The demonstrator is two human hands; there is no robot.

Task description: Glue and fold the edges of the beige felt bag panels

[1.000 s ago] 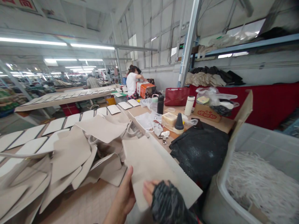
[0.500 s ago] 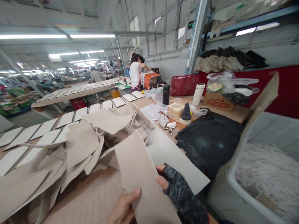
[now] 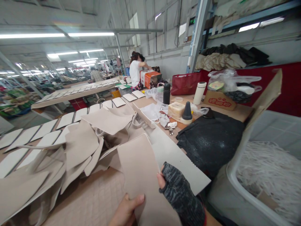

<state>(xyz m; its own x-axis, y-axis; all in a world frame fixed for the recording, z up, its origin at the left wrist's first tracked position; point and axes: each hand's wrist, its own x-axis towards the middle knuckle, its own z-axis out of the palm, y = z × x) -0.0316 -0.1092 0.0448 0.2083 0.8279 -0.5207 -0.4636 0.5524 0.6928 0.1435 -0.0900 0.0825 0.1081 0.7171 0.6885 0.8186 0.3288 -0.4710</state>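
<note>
A long beige leather-like panel [image 3: 138, 163] is held up in front of me, slanting across a white board [image 3: 178, 160]. Bare-skinned, my left hand [image 3: 128, 208] pinches its left edge, thumb on top and the other fingers hidden beneath. My right hand [image 3: 180, 191], in a dark grey fingerless knitted glove, grips the right edge with its fingertips. To the left lies a loose pile of similar beige panels [image 3: 81, 144], some with strap handles [image 3: 138, 122]. The pile covers part of the table [image 3: 94, 194].
White dark-edged panels [image 3: 45, 130] line the table's far side. Right of the board are black sheets [image 3: 209, 141], a dark cone [image 3: 187, 111], bottles [image 3: 199, 93] and metal clips [image 3: 171, 129]. A bin [image 3: 235, 169] of white shreds stands at right. A person [image 3: 135, 72] works beyond.
The panel's upper end has dipped slightly and shifted right. My right hand has turned a little on the edge, and my left thumb sits slightly further right.
</note>
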